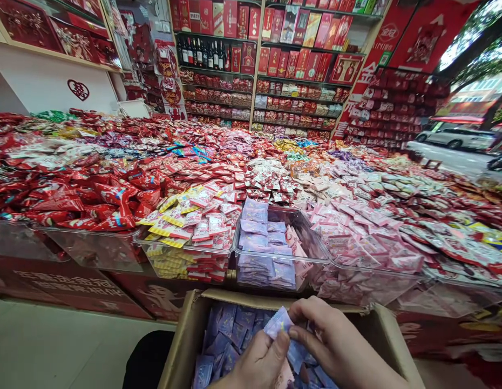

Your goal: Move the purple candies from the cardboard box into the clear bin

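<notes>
Over a cardboard box [392, 337], my left hand [257, 359] pinches a small purple sweet packet [277, 322] between thumb and fingers. My right hand [327, 332] has its thumb and fingertips closed at the right edge of that packet. Beneath the left thumb a pink packet [285, 376] partly shows; whether the hand holds it I cannot tell. Many loose purple packets [229, 324] fill the box under both hands. Just beyond the box, a clear plastic bin [321, 251] holds stacked purple packets [255, 240] on its left and some pink ones on its right.
Clear bins heaped with wrapped sweets run along the counter, with yellow-and-red packets [186, 216] on the left and pink packets [360, 237] on the right. Shelves of red boxes and bottles [202, 54] rise behind. A dark, rounded shape [148, 359] is left of the box.
</notes>
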The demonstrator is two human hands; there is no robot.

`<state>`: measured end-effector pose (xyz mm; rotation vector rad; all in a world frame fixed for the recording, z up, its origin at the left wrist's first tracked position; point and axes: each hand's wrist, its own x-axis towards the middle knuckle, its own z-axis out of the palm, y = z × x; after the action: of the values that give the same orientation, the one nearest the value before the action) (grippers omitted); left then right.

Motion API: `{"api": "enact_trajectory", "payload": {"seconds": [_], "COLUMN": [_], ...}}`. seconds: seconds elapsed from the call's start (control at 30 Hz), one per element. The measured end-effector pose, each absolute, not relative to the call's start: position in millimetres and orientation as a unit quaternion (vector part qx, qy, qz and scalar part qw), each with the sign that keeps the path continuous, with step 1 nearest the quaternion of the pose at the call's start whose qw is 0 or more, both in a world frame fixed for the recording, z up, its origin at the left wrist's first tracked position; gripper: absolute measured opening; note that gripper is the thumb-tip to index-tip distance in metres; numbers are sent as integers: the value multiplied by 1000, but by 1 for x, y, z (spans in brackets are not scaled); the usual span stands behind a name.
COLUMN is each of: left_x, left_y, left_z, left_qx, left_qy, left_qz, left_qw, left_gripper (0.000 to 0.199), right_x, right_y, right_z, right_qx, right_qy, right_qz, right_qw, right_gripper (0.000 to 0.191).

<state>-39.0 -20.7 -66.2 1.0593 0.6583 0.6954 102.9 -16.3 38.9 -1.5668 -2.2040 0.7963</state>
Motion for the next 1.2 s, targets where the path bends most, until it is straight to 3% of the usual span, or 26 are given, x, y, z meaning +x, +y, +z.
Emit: {"api": "enact_trajectory", "payload": {"seconds": [0.13, 0.23, 0.3, 0.4, 0.5, 0.93, 1.2], "left_x": [-38, -38, -39, -38, -37, -34, -35], "left_y": [-19, -16, -15, -15, -17, -18, -9], "left_z": [-63, -55, -51, -50, -56, -68, -58], "left_qx": [456, 435, 436, 452, 467, 520, 489], "left_qy": [268, 299, 326, 351, 365, 397, 444], "left_qz": [361, 340, 323, 304, 289, 218, 239], "left_qw": [768, 778, 774, 762, 752, 724, 712], "left_gripper": [57, 48, 44, 44, 44, 37, 45], "right_x": [104, 105, 100, 85, 71, 77, 89], "right_y": [4, 53, 94, 145, 170, 182, 166], "right_z": [81, 114, 118, 104, 84, 60, 74], "right_qx": [-545, -600, -628, -616, -584, -553, -545], "right_qy": [-791, -776, -770, -780, -787, -803, -824], "right_qz": [191, 5, -64, -23, 31, 112, 88], "right_qw": [202, 194, 90, -107, -195, -192, -128], "right_gripper": [13, 15, 17, 23, 27, 29, 22]}}
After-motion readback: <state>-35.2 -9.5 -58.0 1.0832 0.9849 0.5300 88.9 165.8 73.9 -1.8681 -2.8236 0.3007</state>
